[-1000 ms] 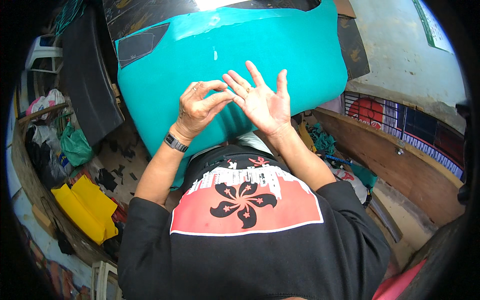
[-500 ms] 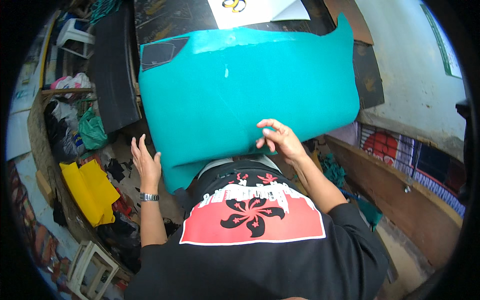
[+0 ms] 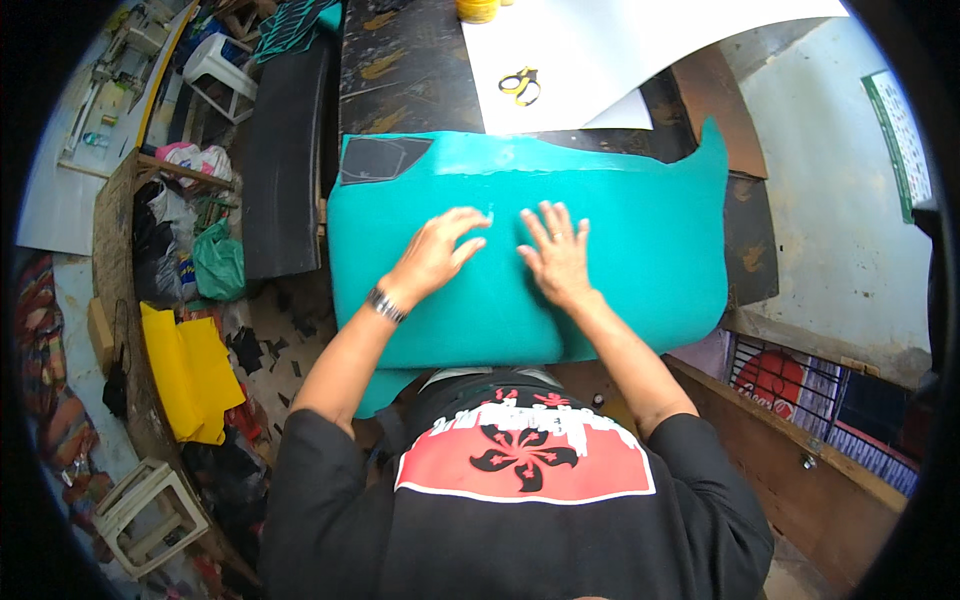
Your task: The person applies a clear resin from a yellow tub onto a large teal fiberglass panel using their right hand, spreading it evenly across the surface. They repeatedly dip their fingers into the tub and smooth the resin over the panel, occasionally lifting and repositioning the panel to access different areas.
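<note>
A large teal sheet of flexible material (image 3: 640, 240) lies over the near end of the dark work table, its front edge hanging down by my waist. My left hand (image 3: 440, 252) is over the middle of the sheet, fingers loosely bent and apart, holding nothing. Beside it, my right hand (image 3: 558, 258) is spread with the palm down on or just above the sheet; I cannot tell whether it presses. A dark grey angular flat piece (image 3: 385, 160) lies on the sheet's far left corner. Beyond the sheet are black-and-yellow scissors (image 3: 520, 87) on white sheet material (image 3: 570, 60).
A yellow roll (image 3: 478, 10) stands at the table's far end. Left of the table are a black panel (image 3: 285, 170), white stool (image 3: 220, 75), green bag (image 3: 218, 260) and yellow sheet (image 3: 190, 375). A wooden board (image 3: 790, 450) and a wall (image 3: 820, 180) bound the right side.
Both hands have moved forward over the teal sheet; the left came in from beside its left edge. The view has shifted, showing more of the table's far end.
</note>
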A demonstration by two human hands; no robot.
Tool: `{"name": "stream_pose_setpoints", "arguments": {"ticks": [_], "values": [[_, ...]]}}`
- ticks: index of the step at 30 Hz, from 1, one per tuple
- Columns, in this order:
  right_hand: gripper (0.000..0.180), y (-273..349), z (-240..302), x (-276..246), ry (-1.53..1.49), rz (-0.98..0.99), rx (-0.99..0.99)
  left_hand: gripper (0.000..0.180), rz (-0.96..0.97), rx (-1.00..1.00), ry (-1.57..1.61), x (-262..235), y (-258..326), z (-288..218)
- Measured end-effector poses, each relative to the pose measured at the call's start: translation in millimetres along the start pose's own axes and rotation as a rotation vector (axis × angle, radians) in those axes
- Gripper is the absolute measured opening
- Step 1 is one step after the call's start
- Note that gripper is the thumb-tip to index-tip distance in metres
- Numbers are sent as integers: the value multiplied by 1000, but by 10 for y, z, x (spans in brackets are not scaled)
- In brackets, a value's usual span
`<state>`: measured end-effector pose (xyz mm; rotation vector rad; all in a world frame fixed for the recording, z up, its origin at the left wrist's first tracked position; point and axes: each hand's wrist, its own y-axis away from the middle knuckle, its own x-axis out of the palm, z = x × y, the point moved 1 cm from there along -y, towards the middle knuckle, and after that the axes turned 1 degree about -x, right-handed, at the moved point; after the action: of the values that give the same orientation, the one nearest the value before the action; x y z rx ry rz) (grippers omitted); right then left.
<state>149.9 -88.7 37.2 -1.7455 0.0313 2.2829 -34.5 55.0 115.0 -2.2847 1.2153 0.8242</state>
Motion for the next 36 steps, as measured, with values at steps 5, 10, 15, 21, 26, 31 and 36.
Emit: {"name": "stream_pose_setpoints", "arguments": {"ticks": [5,10,15,21,26,31,36], "values": [[66,25,-257,216,108,220,99,29,-118,-56,-28,-74,-442,694],[65,64,-274,214,139,188,95,57,-380,-129,-508,-50,-583,1367],[65,2,-230,148,105,333,155,60,-100,-348,-526,-241,-793,1385],[65,2,-222,121,52,289,152,55,-120,-209,-22,-742,-2073,1634],[60,-6,-248,112,36,241,143,117,-397,-138,8,-567,-3572,2109],[59,-18,-259,96,19,292,163,138,-643,-148,265,-300,-4334,2321],[59,-5,-275,102,3,326,183,129,-789,-182,234,-105,-4466,2493]]}}
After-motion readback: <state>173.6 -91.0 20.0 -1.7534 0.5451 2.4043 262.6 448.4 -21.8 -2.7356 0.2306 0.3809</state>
